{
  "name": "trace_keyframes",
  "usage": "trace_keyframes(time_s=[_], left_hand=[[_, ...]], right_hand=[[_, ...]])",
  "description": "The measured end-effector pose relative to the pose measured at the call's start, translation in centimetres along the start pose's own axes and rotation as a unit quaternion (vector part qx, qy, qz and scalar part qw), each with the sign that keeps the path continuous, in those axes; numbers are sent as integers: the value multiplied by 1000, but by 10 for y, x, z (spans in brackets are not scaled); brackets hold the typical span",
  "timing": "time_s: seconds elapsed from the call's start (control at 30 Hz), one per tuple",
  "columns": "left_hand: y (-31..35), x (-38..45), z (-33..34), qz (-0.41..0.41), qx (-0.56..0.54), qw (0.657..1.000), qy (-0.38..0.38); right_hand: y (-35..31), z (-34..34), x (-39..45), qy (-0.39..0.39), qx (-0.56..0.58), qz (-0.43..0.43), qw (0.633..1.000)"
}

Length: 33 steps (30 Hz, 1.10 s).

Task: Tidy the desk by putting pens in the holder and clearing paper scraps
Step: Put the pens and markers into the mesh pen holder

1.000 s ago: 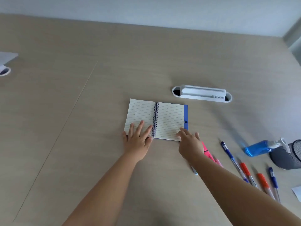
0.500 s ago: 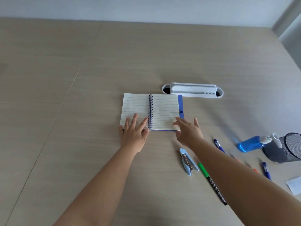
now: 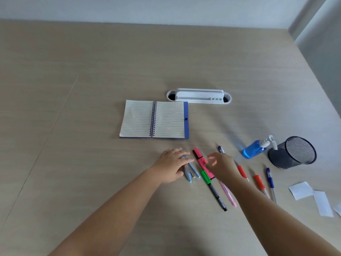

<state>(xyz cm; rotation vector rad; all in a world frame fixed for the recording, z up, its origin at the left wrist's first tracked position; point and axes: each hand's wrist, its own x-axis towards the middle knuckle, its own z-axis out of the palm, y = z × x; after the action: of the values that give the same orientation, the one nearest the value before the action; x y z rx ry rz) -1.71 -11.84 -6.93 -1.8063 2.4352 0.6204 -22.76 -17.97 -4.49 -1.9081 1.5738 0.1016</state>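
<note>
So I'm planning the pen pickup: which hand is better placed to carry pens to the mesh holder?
The right hand. It hovers open among the pens, on the same side as the mesh holder; the left hand rests on the stapler.

An open spiral notebook (image 3: 154, 119) lies just before a white desk tray (image 3: 199, 96); a blue pump bottle (image 3: 254, 149) lies tipped over.

pens (image 3: 214, 189) lie before the notebook (image 3: 154, 120), holder (image 3: 292, 152) seemingly rightmost.
</note>
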Motion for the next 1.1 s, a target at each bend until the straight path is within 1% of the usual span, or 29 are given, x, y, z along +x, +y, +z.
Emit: trace_keyframes(time_s=[0.07, 0.13, 0.23, 0.27, 0.3, 0.37, 0.43, 0.5, 0.57, 0.63, 0.73, 0.8, 0.83, 0.87, 0.93, 1.1], left_hand=[[2, 5, -4, -15, -3, 1000, -1], [1, 4, -7, -25, -10, 1000, 15], [-1, -9, -10, -68, -62, 996, 15], [-1, -16, -11, -89, -87, 992, 13], [-2, -24, -12, -108, -117, 987, 17], [2, -40, -16, -139, -193, 970, 56], [13, -52, -23, -164, -275, 939, 126], [31, -55, -32, -180, -327, 907, 195], [55, -47, -42, -167, -360, 888, 235], [85, -32, -54, -129, -381, 881, 249], [137, -2, -73, -35, -364, 898, 244], [171, 19, -82, 33, -333, 911, 242], [186, 29, -85, 56, -316, 916, 243], [201, 40, -85, 71, -293, 921, 247], [228, 62, -85, 84, -240, 934, 250], [263, 111, -78, 75, -143, 967, 197]], right_hand=[[-5, 2, 4, -2, -10, -6, 1000], [-12, 7, 8, 10, -33, -10, 999], [-21, 14, 12, 45, -92, -23, 995], [-22, 14, 13, 50, -88, -22, 995], [-23, 12, 14, 50, -62, -15, 997], [-24, 6, 12, 37, 48, 8, 998], [-20, -5, 2, 42, 157, 2, 987], [-11, -22, -19, 70, 223, -27, 972], [6, -42, -46, 107, 273, -51, 955], [30, -65, -75, 156, 318, -67, 933], [70, -107, -110, 292, 360, -68, 883], [101, -135, -120, 363, 382, -34, 849], [116, -146, -121, 385, 384, -13, 839], [130, -155, -120, 395, 379, 3, 837], [153, -168, -113, 385, 360, 26, 849], [170, -177, -96, 338, 319, 32, 885]])
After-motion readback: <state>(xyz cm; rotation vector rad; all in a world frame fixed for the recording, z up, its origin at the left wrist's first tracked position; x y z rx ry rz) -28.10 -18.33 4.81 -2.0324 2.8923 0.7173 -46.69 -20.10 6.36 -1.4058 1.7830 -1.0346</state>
